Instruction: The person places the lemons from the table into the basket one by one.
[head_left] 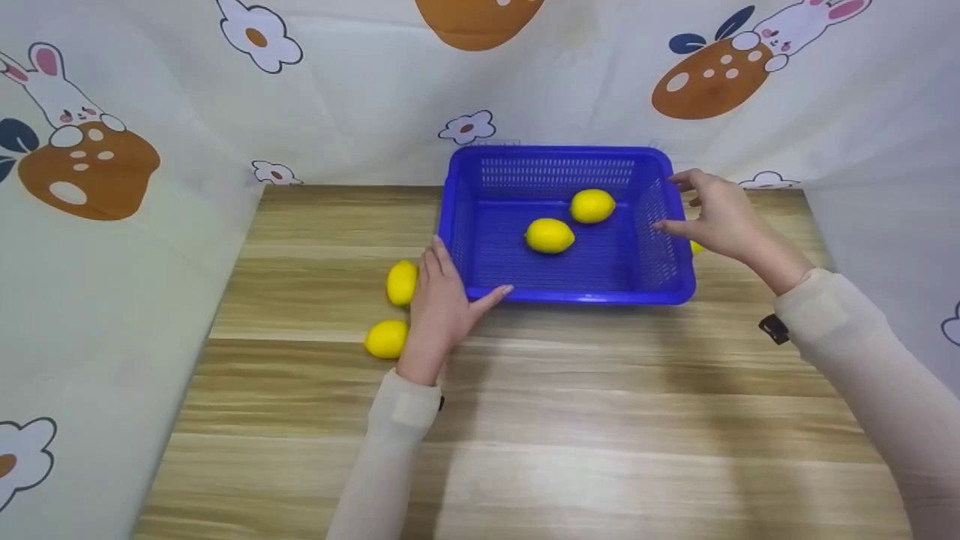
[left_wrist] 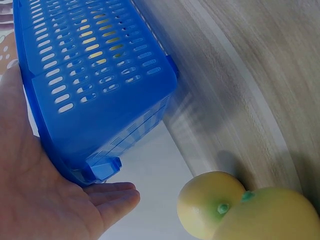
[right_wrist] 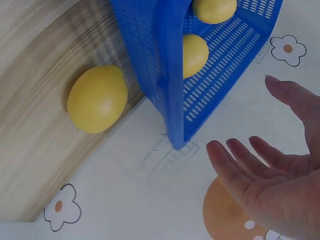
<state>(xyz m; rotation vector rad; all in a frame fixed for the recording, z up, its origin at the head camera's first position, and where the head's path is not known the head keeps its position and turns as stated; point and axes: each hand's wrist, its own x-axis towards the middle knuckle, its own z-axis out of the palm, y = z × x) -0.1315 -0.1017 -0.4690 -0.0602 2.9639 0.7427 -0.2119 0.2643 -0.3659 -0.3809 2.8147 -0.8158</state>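
Observation:
A blue plastic basket (head_left: 570, 298) with slotted walls stands at the back of the table, holding two lemons, one near the middle (head_left: 549, 236) and one farther back (head_left: 592, 206). My left hand (head_left: 442, 300) rests against its front left corner, thumb along the front rim and straight fingers along the left side. Beside the right rim, my right hand (head_left: 720, 214) is spread with nothing in its grasp; the right wrist view shows its fingers apart from the basket. Outside that wall lies another lemon (right_wrist: 98, 99), mostly hidden in the head view.
Two more lemons lie left of the basket, one (head_left: 402, 283) by my left fingers and one (head_left: 386, 339) by my left wrist. A patterned cloth (head_left: 360, 112) hangs behind the wooden table (head_left: 555, 442) and along its sides.

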